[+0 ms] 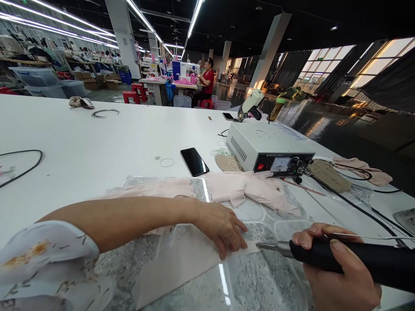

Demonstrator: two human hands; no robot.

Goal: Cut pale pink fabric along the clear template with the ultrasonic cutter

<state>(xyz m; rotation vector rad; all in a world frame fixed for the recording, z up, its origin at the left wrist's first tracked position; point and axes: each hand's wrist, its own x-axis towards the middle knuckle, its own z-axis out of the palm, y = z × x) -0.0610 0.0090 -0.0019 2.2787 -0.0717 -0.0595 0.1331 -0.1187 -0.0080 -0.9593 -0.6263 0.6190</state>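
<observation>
My left hand (223,226) lies with its fingers spread, pressing down a pale pink piece of fabric (181,263). The fabric rests on a grey mottled, transparent-covered sheet (256,276). My right hand (340,272) grips a black-handled corded tool (356,257) with a tapered metal tip. That tip touches or almost touches the right end of the fabric, just right of my left fingertips. More pale pink fabric pieces (256,192) lie crumpled beyond my hands.
A metal control box (275,138) with a meter stands at the back right, its black cable running rightward. A phone (194,162) lies left of it. Further along the white table (65,142) are a coiled wire (105,113) and a cloth bundle (81,102). A person sits sewing beyond.
</observation>
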